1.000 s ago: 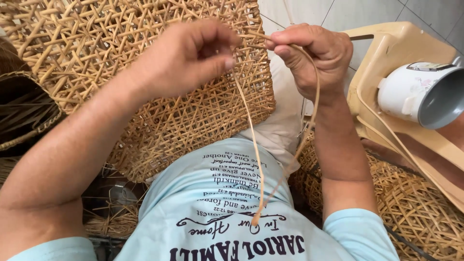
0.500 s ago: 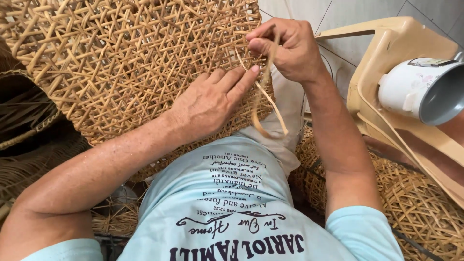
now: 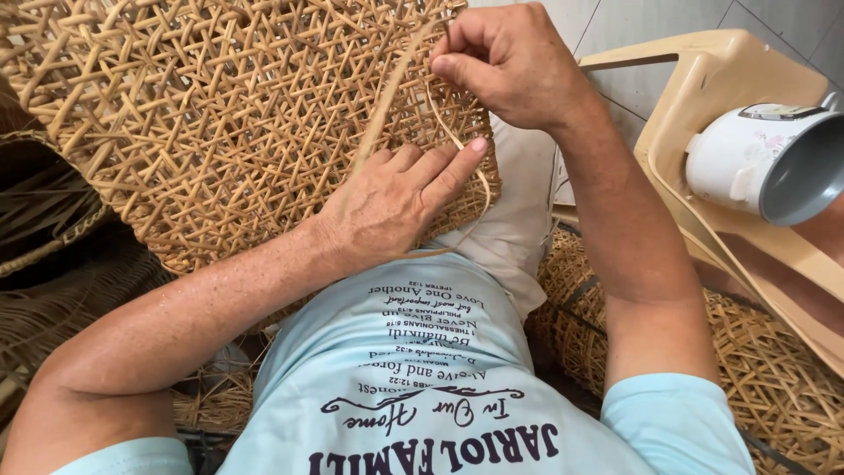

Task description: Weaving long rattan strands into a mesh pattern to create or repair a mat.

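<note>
Weave fills my head view, propped on the lap, a cane strip running up across it. My right hand grips the strip's top, pinched tight. My left hand lies flat and unclenched on the weave; a mug rests on its side on the chair.

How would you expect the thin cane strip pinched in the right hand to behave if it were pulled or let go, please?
The cane strip is probably flexible yet springy: it curves in a loop below the right hand without kinking. It looks thin and light, so it would likely flop if released. The left hand lying flat on the woven panel suggests the panel shifts under pulling.
</note>
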